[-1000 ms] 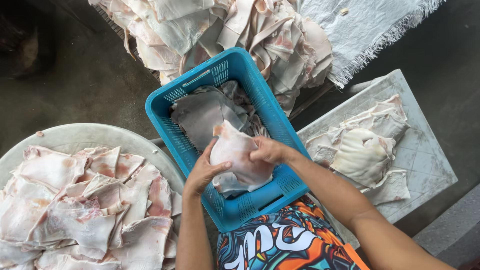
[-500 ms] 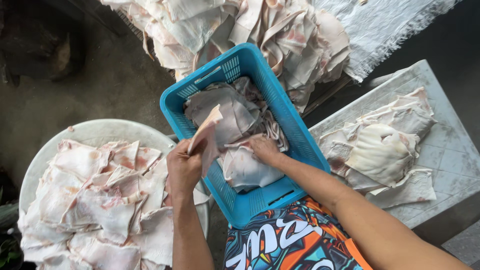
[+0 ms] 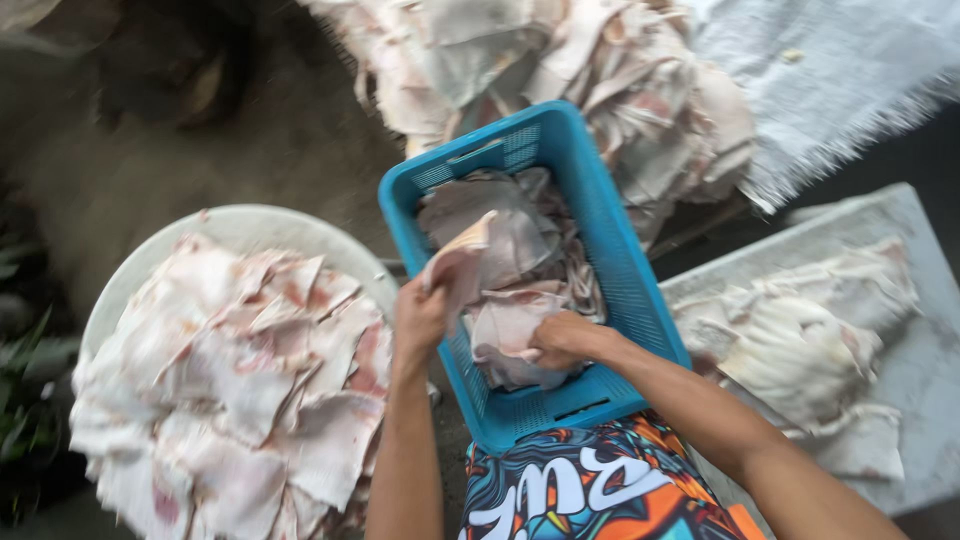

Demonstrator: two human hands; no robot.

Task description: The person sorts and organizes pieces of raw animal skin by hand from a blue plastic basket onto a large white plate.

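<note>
My left hand (image 3: 420, 318) pinches one pale pink flat slab of raw skin (image 3: 458, 268) lifted clear of the blue slotted plastic basket (image 3: 620, 290) — toward the heaped round white tray (image 3: 240, 228) (left side) — while my right hand (image 3: 562, 338) closes on another piece (image 3: 505, 330) inside the basket, steadying it.

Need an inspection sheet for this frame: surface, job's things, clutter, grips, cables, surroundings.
Surface: dark ground, blurred.
Job's things: blue basket holding pale pink-white pieces; lifted piece.
Clutter: round white tray stacked with similar pieces; white board with more; large heap behind the basket.
Grips: left hand shut on lifted piece, over the basket's edge; right hand grasps a piece in the basket.
Cables: nothing seen.
Surroundings: white fringed cloth; green leaves.
</note>
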